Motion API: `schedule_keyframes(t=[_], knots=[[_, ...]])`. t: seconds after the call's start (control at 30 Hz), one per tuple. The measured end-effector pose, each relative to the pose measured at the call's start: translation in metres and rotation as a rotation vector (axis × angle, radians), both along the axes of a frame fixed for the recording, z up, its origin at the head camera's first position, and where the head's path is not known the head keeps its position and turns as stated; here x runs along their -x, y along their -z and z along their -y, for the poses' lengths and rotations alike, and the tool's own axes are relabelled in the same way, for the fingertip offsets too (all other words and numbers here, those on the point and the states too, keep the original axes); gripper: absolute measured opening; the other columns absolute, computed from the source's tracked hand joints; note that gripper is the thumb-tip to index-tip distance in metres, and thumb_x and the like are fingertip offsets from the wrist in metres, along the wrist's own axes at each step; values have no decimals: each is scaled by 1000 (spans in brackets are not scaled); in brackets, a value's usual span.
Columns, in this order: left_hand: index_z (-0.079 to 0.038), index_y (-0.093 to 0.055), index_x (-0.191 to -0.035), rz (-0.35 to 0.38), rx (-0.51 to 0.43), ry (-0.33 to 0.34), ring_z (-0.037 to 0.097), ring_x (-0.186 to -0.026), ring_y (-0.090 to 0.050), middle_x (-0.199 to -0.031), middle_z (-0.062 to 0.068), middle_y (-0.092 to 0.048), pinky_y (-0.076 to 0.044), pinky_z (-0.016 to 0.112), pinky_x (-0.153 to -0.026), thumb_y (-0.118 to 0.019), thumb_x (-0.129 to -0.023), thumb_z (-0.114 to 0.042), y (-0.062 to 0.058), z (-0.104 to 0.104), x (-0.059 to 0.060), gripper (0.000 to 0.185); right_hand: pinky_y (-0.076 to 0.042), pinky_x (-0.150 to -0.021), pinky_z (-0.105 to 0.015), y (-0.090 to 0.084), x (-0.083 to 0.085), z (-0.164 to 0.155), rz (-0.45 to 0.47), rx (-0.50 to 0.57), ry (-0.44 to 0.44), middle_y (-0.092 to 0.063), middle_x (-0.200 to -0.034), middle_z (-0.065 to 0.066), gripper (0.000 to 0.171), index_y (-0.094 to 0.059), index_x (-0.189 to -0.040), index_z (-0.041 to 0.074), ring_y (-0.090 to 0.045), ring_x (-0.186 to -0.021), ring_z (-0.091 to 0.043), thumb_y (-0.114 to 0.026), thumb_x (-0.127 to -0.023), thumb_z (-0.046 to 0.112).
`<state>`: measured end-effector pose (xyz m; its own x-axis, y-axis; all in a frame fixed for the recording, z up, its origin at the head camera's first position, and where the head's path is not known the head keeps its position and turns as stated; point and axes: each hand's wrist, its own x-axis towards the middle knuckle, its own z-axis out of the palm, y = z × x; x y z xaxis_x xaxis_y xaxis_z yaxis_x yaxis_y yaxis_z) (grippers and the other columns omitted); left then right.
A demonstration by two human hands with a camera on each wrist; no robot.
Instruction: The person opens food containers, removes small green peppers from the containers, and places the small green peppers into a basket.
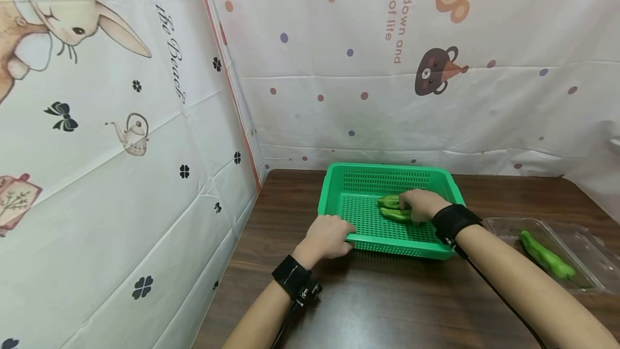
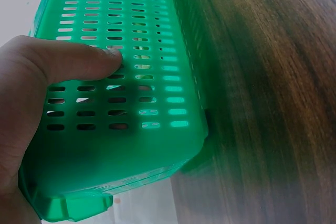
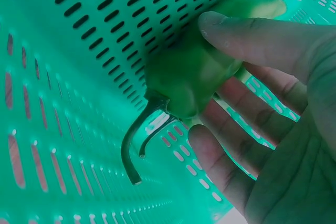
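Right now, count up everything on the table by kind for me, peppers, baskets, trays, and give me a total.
Green peppers: 3, two in the green basket under the right hand, at and, and one in the clear tray.
Green baskets: 1, its near rim held by the left hand.
Clear trays: 1.
Total: 5.

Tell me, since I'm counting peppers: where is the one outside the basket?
In the head view, the lone green pepper lies in the clear tray right of the green basket.

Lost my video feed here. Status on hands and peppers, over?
Left hand grips green basket near rim. Right hand holds green peppers inside basket. One pepper left in clear tray. Nothing blocking.
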<state>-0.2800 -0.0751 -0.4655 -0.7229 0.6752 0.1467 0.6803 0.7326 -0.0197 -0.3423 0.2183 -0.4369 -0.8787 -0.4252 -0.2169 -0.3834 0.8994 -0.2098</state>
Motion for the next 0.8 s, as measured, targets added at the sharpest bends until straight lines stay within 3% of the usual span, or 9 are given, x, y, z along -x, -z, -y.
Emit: schedule_keyframes(t=[0.23, 0.5, 0.8], knots=[[-31, -78, -108, 1, 5, -3, 2, -62, -51, -82, -13, -72, -38, 22, -52, -73, -90, -38, 0, 0, 0, 20, -41, -71, -37, 0, 0, 0, 2, -10, 11, -64, -109, -16, 39, -66, -118, 4, -47, -81, -23, -65, -84, -15], [-31, -78, -109, 4, 9, -5, 2, -62, -51, -82, -14, -71, -39, 23, -53, -73, -91, -38, 1, -1, 1, 20, -35, -68, -38, -3, -2, -1, 5, 5, 9, -58, -95, -9, 30, -64, -103, 8, -44, -78, -22, -70, -82, -12], [-31, -78, -108, 9, 7, -1, 2, -61, -51, -82, -14, -72, -39, 22, -53, -72, -91, -38, 0, -1, 1, 20, -43, -68, -36, -7, -1, -4, 1, 15, -1, -65, -104, -14, 36, -68, -112, 5, -50, -80, -23, -74, -78, -7]])
